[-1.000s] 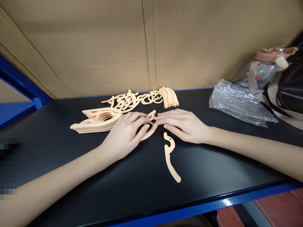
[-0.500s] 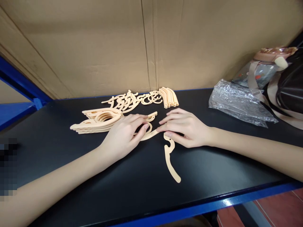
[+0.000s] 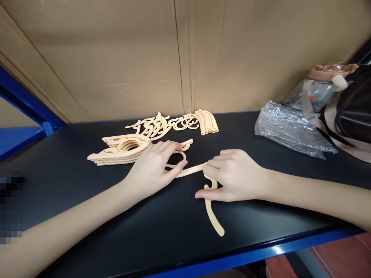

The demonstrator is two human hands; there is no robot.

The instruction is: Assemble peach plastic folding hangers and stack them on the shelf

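Fingers of the left hand point(image 3: 153, 164), loosely bent, partly hide a curved pale piece point(image 3: 191, 170) on the black table point(image 3: 130, 239); whether they grip is unclear. Right hand point(image 3: 237, 175) lies palm down, fingers curled, thumb apart, covering the top of a hooked piece point(image 3: 213, 218); its hold cannot be told.

Curved piece point(image 3: 193, 170), right of hanger stack point(image 3: 118, 157): part-hidden by left hand point(image 3: 159, 160). Hooked piece point(image 3: 214, 220), farther right: part-hidden by right hand point(image 3: 232, 173). Dark bag point(image 3: 355, 110), far right: cropped at edge. Jumbled parts point(image 3: 157, 128), behind: count unclear.

A cream hooked piece point(image 3: 213, 217) lies beside a half-covered hanger point(image 3: 191, 170).
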